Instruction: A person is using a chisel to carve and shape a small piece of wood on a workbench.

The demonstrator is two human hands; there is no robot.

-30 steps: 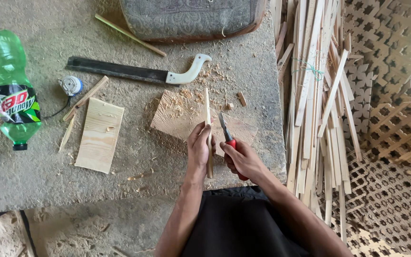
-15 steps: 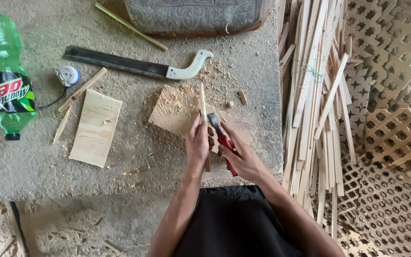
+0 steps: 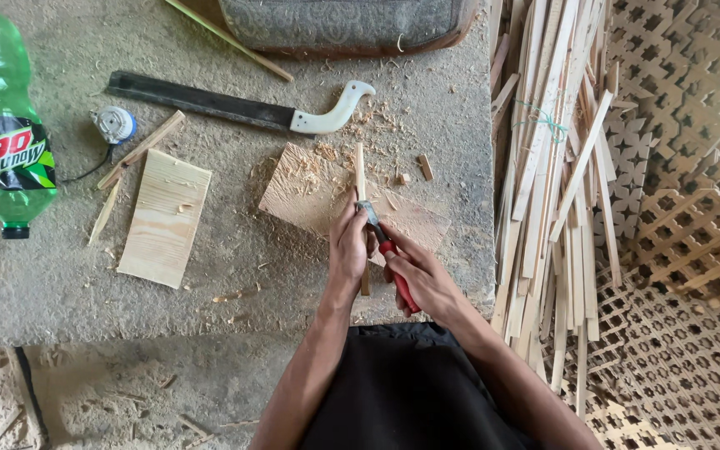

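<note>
Right hand [image 3: 423, 279] clenched around the red handle of a small knife [image 3: 383, 247], blade laid against a thin wooden stick [image 3: 361, 193]; left hand [image 3: 348, 244] just beside it, fingers closed on the same stick partway along its length. Stick pale, narrow, pointing away from the person, its far end over a shaving-strewn board [image 3: 314, 196] on the concrete floor [image 3: 235, 275]. Farther out: a light plank [image 3: 165, 218] to the left, a green bottle [image 3: 3, 125] at the far left, a long dark blade with white hooked handle [image 3: 239, 107] beyond the board, and a bundle of slats [image 3: 547, 167] along the right.
</note>
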